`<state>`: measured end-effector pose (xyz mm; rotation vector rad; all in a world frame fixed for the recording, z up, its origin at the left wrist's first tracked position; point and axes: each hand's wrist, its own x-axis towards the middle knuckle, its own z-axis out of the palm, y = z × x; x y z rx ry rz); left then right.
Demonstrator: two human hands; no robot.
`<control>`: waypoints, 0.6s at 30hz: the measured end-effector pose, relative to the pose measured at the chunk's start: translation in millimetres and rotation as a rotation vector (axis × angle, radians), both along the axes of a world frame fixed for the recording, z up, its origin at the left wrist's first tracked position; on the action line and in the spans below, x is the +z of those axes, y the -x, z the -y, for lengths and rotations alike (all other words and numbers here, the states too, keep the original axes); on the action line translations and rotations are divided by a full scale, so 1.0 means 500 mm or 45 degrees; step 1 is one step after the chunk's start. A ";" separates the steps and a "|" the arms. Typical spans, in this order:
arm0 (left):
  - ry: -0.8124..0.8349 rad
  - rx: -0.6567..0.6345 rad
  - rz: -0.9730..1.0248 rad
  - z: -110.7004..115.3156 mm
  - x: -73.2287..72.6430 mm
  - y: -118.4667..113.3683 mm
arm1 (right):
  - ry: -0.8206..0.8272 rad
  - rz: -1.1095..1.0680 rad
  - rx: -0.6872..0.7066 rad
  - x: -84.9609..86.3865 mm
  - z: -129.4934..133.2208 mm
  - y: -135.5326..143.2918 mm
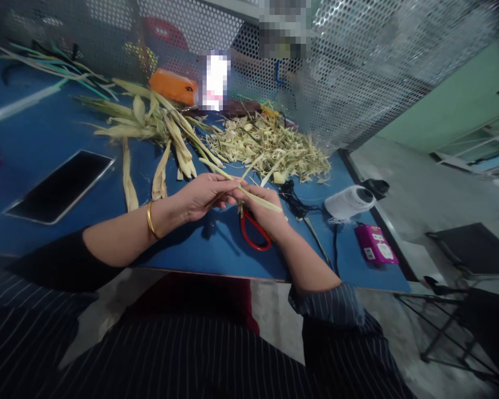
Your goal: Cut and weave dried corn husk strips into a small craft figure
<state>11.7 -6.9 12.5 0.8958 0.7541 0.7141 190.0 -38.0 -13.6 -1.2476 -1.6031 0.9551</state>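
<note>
Left hand [205, 195] and right hand [269, 217] pinch a pale husk strip [261, 200] between fingertips; uneven pulling could split the thin fibre

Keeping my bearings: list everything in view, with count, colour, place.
leaf strip: at least one, green, centre
shredded pile: one, yellowish, far middle
loose leaves: many, green, left of pile
straps: several, green-white, far left
phone: one, black, left
packet: one, orange, behind leaves
loop: one, red, below centre
cord: one, black, near pile
thread cone: one, white, right
box: one, magenta, right
table: one, blue, beneath
mesh screen: one, grey, behind table
chair: at least one, black, right
bracelet: one, gold, left wrist
left hand, right hand: one each, bare, holding strip
</note>
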 end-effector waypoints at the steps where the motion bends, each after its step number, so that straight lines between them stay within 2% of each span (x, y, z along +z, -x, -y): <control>1: -0.058 0.015 -0.060 -0.001 0.001 0.002 | -0.075 -0.007 -0.071 0.004 -0.002 -0.007; 4: -0.252 -0.003 -0.227 0.001 0.004 0.007 | -0.394 -0.005 -0.447 0.022 -0.007 -0.032; 6: -0.348 -0.078 -0.315 0.007 0.006 0.006 | -0.585 0.099 -0.588 0.037 -0.004 -0.040; 7: -0.386 -0.129 -0.354 0.011 0.007 0.004 | -0.637 0.179 -0.561 0.043 -0.001 -0.038; 9: -0.461 -0.247 -0.449 0.021 0.006 -0.002 | -0.628 0.297 -0.373 0.050 0.005 -0.025; 11: -0.554 -0.355 -0.563 0.030 0.005 -0.010 | -0.474 0.283 -0.155 0.051 0.010 -0.005; 13: -0.638 -0.427 -0.645 0.037 0.001 -0.017 | -0.267 0.155 -0.018 0.048 0.014 0.013; 16: -0.668 -0.444 -0.674 0.039 -0.004 -0.021 | -0.121 -0.049 0.013 0.045 0.018 0.021; 18: -0.610 -0.373 -0.667 0.035 -0.005 -0.020 | -0.206 -0.062 -0.073 0.044 0.023 0.015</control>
